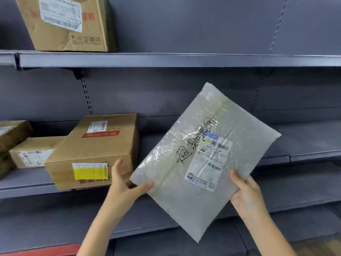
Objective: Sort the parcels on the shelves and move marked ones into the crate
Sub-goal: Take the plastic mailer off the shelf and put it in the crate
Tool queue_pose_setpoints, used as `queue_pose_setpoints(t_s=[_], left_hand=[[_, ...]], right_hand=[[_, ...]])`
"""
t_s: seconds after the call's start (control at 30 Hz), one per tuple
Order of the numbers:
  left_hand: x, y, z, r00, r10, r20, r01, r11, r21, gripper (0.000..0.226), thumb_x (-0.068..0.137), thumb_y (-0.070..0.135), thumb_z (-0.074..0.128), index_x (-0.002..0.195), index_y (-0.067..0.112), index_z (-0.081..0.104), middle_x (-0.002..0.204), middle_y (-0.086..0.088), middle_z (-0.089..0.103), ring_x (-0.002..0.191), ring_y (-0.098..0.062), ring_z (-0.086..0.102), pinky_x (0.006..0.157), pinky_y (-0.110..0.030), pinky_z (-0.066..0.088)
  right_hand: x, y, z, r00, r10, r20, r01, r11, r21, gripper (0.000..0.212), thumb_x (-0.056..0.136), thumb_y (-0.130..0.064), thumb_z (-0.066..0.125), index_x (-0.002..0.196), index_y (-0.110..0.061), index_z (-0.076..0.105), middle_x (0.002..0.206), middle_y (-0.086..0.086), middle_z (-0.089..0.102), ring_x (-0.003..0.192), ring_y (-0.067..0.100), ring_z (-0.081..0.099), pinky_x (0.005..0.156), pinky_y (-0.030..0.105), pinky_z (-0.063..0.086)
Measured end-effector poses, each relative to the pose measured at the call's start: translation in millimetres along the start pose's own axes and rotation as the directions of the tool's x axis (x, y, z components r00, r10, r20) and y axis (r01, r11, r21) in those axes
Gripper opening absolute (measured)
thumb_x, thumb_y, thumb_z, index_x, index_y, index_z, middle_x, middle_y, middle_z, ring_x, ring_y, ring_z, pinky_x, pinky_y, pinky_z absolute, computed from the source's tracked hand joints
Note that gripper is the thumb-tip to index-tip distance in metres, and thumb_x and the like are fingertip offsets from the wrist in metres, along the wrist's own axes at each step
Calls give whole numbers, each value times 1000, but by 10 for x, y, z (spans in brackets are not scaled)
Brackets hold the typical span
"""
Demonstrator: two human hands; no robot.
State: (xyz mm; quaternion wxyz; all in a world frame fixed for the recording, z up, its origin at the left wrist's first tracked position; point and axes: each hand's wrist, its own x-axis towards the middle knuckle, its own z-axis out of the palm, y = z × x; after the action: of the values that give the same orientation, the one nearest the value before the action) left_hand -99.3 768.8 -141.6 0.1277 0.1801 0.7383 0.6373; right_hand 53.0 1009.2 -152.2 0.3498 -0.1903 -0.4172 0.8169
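Grey metal shelves (166, 60) fill the frame, brown cardboard boxes (96, 150) at left. Centre-right, both hands grasp the tilted grey plastic mailer (193, 182): left hand (127, 187) pinching its lower-left corner, right hand (247, 193) gripping its right edge.

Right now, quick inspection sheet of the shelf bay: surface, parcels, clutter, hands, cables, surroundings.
Surface: grey metal shelves, several tiers.
Job's things: grey plastic mailer held tilted in front of the shelves, handwritten marks and a label on it; crate not in view.
Clutter: large carton and smaller cartons on the middle shelf; one carton on the upper shelf.
Hands: left hand and right hand grip the mailer's edges.
Cables: nothing seen.
Surroundings: grey back panel.
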Motion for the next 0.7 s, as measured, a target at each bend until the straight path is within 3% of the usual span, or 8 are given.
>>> queue_pose_setpoints(t_s=[0.1, 0.2, 0.3, 0.4, 0.47, 0.57, 0.7], left_hand=[[-130, -309, 183, 991, -120, 68, 130, 976, -174, 100, 47, 38, 82, 126, 42, 21, 110, 1, 58, 87, -12, 65, 64, -26, 51], [-212, -578, 257, 982, -181, -50, 151, 919, -364, 75, 66, 10, 80, 115, 33, 28, 107, -5, 61, 81, -14, 69, 63, -33, 57], [-296, -772, 249, 964, -258, -68, 194, 853, -485, 74, 66, 9, 79, 119, 28, 31, 106, -7, 63, 83, -18, 69, 62, -33, 55], [-540, -931, 265, 948, -300, 104, 315, 850, -422, 79, 58, 16, 86, 119, 23, 38, 112, -6, 63, 92, -22, 68, 70, -38, 57], [-737, -1004, 249, 940, -286, 187, 338, 858, -388, 71, 66, 9, 81, 121, 26, 40, 114, -4, 64, 93, -19, 68, 68, -35, 58], [-904, -1012, 43, 944, -267, 192, 322, 868, -378, 72, 62, 10, 78, 120, 30, 40, 108, 0, 66, 87, -17, 69, 62, -29, 57], [-1071, -999, -434, 954, -230, 192, 279, 917, -286, 64, 57, 15, 78, 106, 40, 46, 97, 10, 70, 87, -15, 70, 64, -31, 58]], right_hand=[[-169, 226, 16, 994, 45, -102, -39, 997, 67, 21, 86, -5, 52, 105, -9, 61, 95, 5, 73, 87, 19, 69, 73, 35, 58], [-371, 453, 35, 982, 75, -172, -61, 995, 83, 19, 87, -7, 52, 104, -10, 61, 94, 5, 73, 83, 17, 70, 70, 37, 58], [-572, 749, 45, 966, 116, -231, -89, 988, 124, 21, 83, -13, 56, 103, -13, 62, 101, 7, 71, 90, 19, 69, 78, 40, 53], [-765, 1036, 94, 943, 176, -281, -117, 969, 216, 30, 79, -18, 58, 109, -17, 61, 104, 5, 71, 94, 18, 67, 77, 38, 52], [-911, 1160, 108, 937, 195, -291, -131, 966, 224, 26, 84, -15, 56, 110, -18, 61, 103, 3, 71, 93, 15, 68, 80, 37, 51], [-1137, 1234, 61, 944, 220, -246, -184, 969, 163, 24, 83, -19, 57, 106, -18, 62, 100, 2, 73, 91, 15, 68, 82, 36, 50], [-1414, 1179, -146, 942, 262, -209, -227, 958, 177, 41, 76, -36, 58, 112, -17, 58, 99, 2, 73, 92, 17, 69, 77, 36, 53]])
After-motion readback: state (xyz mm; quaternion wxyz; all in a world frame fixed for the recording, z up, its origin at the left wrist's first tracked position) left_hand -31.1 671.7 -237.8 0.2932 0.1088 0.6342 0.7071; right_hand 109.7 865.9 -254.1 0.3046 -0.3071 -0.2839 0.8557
